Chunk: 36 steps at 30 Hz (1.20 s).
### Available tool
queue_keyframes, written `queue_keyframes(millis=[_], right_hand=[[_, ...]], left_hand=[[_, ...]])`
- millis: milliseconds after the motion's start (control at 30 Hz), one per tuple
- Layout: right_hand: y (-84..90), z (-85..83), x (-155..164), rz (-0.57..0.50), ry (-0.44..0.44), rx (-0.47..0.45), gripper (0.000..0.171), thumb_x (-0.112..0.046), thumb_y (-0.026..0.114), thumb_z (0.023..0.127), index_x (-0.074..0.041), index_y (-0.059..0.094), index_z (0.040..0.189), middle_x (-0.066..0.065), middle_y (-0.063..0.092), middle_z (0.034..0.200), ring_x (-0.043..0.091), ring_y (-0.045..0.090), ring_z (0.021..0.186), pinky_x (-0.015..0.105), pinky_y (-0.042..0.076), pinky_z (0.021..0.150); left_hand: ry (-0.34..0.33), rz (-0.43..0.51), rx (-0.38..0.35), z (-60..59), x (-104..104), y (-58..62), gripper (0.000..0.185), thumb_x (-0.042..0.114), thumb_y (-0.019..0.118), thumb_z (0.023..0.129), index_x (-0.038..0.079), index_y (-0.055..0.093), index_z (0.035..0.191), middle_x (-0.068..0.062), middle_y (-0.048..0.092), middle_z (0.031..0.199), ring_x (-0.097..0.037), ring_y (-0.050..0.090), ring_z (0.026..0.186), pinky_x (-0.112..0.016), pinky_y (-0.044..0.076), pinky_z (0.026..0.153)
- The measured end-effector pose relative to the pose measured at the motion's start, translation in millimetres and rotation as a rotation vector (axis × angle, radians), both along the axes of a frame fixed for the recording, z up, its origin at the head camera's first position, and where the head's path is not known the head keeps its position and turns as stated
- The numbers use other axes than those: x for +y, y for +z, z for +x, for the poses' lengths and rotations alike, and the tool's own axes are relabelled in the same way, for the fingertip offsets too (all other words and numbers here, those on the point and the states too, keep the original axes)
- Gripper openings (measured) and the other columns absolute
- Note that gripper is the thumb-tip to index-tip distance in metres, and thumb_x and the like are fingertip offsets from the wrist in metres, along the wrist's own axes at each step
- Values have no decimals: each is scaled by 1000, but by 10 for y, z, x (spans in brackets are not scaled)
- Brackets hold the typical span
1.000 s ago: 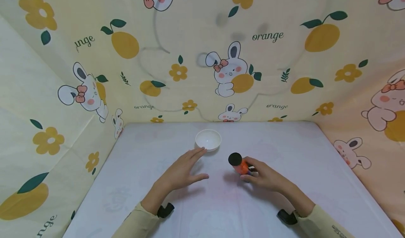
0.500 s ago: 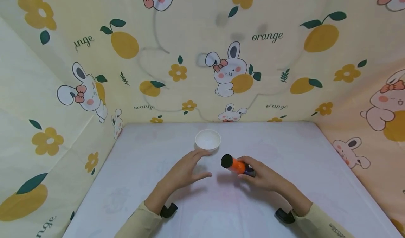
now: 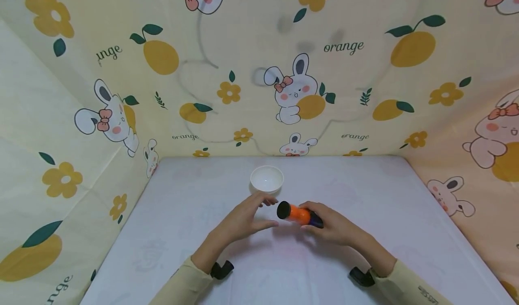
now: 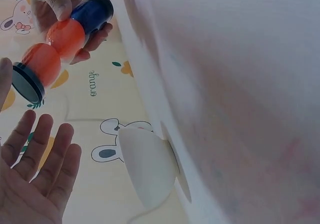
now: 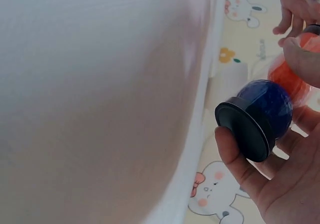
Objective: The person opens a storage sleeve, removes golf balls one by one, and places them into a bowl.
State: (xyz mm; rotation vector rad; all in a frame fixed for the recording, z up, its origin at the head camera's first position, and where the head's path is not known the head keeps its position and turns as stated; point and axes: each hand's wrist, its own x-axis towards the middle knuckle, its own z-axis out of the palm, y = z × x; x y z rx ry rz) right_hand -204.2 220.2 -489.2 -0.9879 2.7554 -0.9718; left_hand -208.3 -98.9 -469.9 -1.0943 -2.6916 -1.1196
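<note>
My right hand [image 3: 334,224] grips an hourglass [image 3: 300,215] with orange and blue bulbs and black end caps. It is held tilted above the table, its orange end towards the left hand. In the right wrist view, the fingers curl round the hourglass [image 5: 267,103] near its blue end, with one fingertip at the black cap. My left hand [image 3: 243,217] stands with fingers and thumb apart, holding nothing, close to the orange end. The left wrist view shows the left hand's fingers [image 4: 45,154] spread just below the hourglass's black cap [image 4: 27,83].
Beyond the left hand, a white bowl [image 3: 266,179] stands upright on the white-covered table [image 3: 194,179]. Cloth walls [image 3: 251,30] printed with rabbits and oranges rise behind the table and at both sides.
My right hand has tipped the hourglass from nearly upright to lying aslant and brought it leftward. The left hand has moved slightly right towards it, its fingers bending a little.
</note>
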Motion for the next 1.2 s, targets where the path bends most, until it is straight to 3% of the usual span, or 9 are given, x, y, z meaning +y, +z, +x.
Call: queue_keyframes(millis=[267, 500, 767, 1200], right_hand=[[14, 12, -45, 17, 1, -3, 48, -39, 78, 100, -21, 61, 140, 3, 66, 139, 26, 62, 126, 60, 49, 112], [6, 13, -88, 30, 20, 31, 48, -36, 79, 100, -19, 61, 141, 7, 66, 140, 29, 63, 127, 60, 50, 111], [7, 21, -114, 11, 24, -11, 48, -32, 81, 98, -19, 62, 141, 3, 68, 138, 24, 64, 124, 59, 50, 111], [-17, -15, -96, -45, 81, -91, 55, -33, 84, 96, -21, 58, 143, -2, 66, 138, 17, 62, 123, 57, 50, 112]], left_hand=[[-1, 29, -77, 4, 65, -15, 62, 28, 91, 90, 24, 53, 139, 3, 62, 134, -18, 61, 124, -42, 54, 109], [-9, 50, -51, -1, 88, -51, 62, 24, 93, 87, 24, 52, 134, 7, 62, 128, -20, 63, 118, -45, 58, 102], [-50, 69, -44, 12, 87, -43, 60, 21, 91, 89, 20, 49, 133, 4, 61, 123, -24, 64, 112, -42, 58, 98], [-81, 55, -167, -17, 106, -18, 56, 21, 91, 88, 20, 47, 122, 4, 60, 107, -20, 65, 98, -32, 59, 88]])
